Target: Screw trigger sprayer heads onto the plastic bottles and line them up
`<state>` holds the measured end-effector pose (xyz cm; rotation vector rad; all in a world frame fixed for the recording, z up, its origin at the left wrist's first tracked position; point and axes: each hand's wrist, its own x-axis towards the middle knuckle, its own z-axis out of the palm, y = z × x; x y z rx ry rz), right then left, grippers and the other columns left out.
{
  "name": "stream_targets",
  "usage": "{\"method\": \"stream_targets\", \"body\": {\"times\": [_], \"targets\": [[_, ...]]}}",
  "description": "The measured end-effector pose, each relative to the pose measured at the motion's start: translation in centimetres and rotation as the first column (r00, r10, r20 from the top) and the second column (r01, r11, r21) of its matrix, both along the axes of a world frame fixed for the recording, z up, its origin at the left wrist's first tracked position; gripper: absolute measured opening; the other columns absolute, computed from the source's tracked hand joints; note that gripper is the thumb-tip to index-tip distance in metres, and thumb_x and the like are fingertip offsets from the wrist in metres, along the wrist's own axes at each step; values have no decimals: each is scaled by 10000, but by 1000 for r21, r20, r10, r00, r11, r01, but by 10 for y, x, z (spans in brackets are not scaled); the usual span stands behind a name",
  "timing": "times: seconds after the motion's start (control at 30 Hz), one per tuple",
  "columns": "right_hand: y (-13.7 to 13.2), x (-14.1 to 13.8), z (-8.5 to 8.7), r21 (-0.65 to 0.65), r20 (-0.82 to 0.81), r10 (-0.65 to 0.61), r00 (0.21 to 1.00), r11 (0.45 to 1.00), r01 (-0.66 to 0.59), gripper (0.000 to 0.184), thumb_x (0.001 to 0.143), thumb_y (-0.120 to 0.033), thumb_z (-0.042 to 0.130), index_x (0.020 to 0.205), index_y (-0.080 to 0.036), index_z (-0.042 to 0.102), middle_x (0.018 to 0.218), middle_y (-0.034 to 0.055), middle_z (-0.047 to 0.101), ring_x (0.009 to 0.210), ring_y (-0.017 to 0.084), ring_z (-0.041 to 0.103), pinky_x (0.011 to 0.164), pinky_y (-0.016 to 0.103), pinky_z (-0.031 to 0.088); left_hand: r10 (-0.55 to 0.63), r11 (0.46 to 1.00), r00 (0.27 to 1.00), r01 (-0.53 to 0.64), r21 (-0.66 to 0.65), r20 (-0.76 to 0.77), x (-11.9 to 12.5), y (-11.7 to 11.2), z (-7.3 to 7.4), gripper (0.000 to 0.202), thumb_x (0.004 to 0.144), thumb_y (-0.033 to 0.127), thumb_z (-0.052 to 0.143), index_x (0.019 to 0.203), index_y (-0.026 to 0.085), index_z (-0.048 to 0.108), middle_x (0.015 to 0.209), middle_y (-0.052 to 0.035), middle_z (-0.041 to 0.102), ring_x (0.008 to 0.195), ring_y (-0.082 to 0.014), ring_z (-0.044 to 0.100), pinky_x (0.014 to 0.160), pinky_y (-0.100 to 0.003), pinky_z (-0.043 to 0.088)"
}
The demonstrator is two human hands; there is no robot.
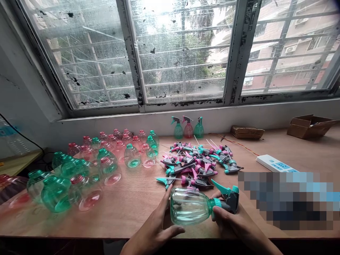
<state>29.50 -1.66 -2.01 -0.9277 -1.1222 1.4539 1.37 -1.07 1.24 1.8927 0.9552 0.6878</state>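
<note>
A clear green spray bottle (190, 207) lies on its side in the air near the table's front edge, its base to the left. My right hand (228, 216) is closed around its neck, thumb on the teal collar (217, 203), beneath the grey-and-teal trigger head (230, 196). Around the base end curves my left hand (156, 223), with fingers partly hidden behind the bottle and the thumb stretched out below it. Just beyond both hands is a heap of loose trigger spray heads (198, 164) in pink, teal and grey, some with thin tubes.
Several headless green bottles (55, 194) and pink bottles (119, 150) stand on the left of the wooden table (127, 216). Three spray bottles with heads (188, 129) line the wall. Rightward are a flat brown package (247, 132), an open cardboard box (309, 126) and a white power strip (276, 163).
</note>
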Motion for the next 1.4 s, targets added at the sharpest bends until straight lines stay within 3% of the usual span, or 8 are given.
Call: {"method": "stream_targets", "body": {"times": [0.3,0.63,0.9,1.07,1.23,1.4], "targets": [[0,-1,2,-6,11,-19,1000,1000,19,436,758,-552,833,947,-223,619,635,-12,736,487,162,609,505,286,413,-8,1000,999,6,29,51,0,0,-5,980,973,271,653,1602,416,-85,1731,-17,188,1564,-296,259,1284,-491,233],[0,-1,2,-3,29,-35,999,999,35,460,744,-574,832,944,-227,608,616,-15,732,471,165,600,509,289,412,-13,1000,1000,13,-20,19,-1,2,3,1081,855,245,768,1625,355,16,1724,-39,211,1583,-358,154,1288,-553,166],[0,0,0,21,32,-13,999,1000,12,404,772,-552,820,928,-226,641,634,-7,741,479,162,590,505,281,403,-7,999,1000,7,38,20,0,0,-4,961,964,282,660,1617,387,-37,1737,-16,156,1584,-303,185,1297,-486,182],[1,1,-1,12,21,-7,1000,1000,7,393,787,-539,817,926,-223,631,635,-7,744,485,156,596,503,275,406,-38,999,996,40,-27,83,0,0,-4,1076,907,227,732,1612,392,-65,1726,-38,203,1563,-319,256,1285,-490,215],[1,1,-1,10,32,0,999,1000,0,409,787,-550,817,936,-222,623,636,-10,744,496,156,594,503,273,410,-27,988,988,49,-145,149,2,-2,1,1056,884,169,728,1626,352,0,1716,-50,241,1550,-311,292,1274,-477,253],[1,1,-1,13,19,-10,1000,1000,10,430,772,-552,831,942,-218,619,636,-10,746,504,151,590,508,273,411,-29,996,995,37,-83,96,0,-1,3,1038,884,148,714,1625,365,21,1723,-27,219,1559,-310,266,1286,-479,223]]}}
